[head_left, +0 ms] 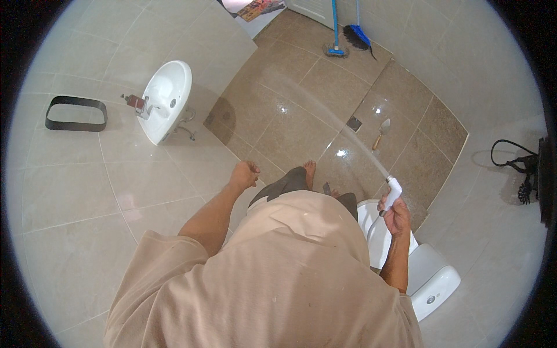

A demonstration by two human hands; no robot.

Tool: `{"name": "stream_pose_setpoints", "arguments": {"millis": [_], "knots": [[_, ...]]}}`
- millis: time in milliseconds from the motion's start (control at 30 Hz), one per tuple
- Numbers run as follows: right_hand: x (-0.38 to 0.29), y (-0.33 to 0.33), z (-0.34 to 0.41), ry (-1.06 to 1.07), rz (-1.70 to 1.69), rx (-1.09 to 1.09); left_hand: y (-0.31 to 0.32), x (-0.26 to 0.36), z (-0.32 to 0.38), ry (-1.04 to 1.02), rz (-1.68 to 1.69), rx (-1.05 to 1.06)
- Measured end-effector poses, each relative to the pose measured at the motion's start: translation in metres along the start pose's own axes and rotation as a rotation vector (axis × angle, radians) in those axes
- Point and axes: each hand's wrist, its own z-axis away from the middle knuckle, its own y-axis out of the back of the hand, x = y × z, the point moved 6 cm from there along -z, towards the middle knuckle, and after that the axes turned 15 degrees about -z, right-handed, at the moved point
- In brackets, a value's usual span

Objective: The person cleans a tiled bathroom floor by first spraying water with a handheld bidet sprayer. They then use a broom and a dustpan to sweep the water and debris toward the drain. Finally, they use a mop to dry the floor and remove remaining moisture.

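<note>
My right hand (396,214) is closed round a white handheld bidet sprayer (394,193), above the white toilet. A jet of water (348,134) leaves its nozzle and fans out over the wet brown floor tiles (287,126), towards the upper left. My left hand (245,175) hangs beside the tiled wall, fingers curled; whether they are fully closed is unclear, and I see nothing in it. A pointing trowel with a wooden handle (377,141) lies on the floor near a square floor drain (354,124).
A white toilet (436,285) stands at my right. On the left wall are a white washbasin (167,93) with a tap and a black-framed oval fixture (76,129). A blue-handled brush (336,52) and a blue broom (359,37) stand at the far wall. Black fittings (524,165) hang at right.
</note>
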Motion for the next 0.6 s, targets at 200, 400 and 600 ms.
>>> {"name": "stream_pose_setpoints", "arguments": {"millis": [200, 400, 600], "knots": [[0.000, 0.009, 0.000, -0.021, -0.031, -0.009, -0.008, 0.013, 0.007, -0.011, -0.008, 0.014], [0.001, 0.020, 0.000, -0.057, -0.026, -0.045, -0.019, 0.006, 0.012, -0.013, 0.043, 0.014], [0.003, 0.039, 0.000, -0.099, -0.028, -0.015, -0.025, 0.015, 0.024, -0.015, 0.013, 0.020]]}}
